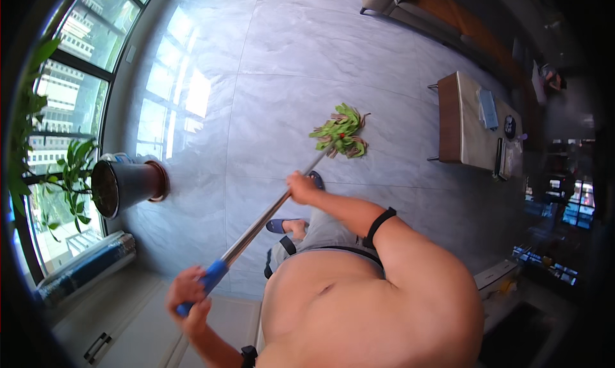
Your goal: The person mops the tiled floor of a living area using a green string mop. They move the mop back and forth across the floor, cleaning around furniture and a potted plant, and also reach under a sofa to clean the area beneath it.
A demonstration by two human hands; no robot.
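Note:
A mop with a metal pole (259, 222) runs slantwise from the lower left to the middle of the view. My left hand (190, 296) is closed around the blue grip (215, 274) at its top end. Farther down, my right hand (302, 188) grips the bare metal pole, just above a slippered foot. The green and brown strands of the mop head (342, 130) lie spread on the grey marble-look floor tiles (288, 104), with a small red part at their centre.
A potted plant in a dark pot (129, 183) stands by the window at left. A low table (473, 123) with a blue booklet (487, 108) and other items is at right, a sofa (423, 15) behind it. Cabinets (129, 315) lie at lower left.

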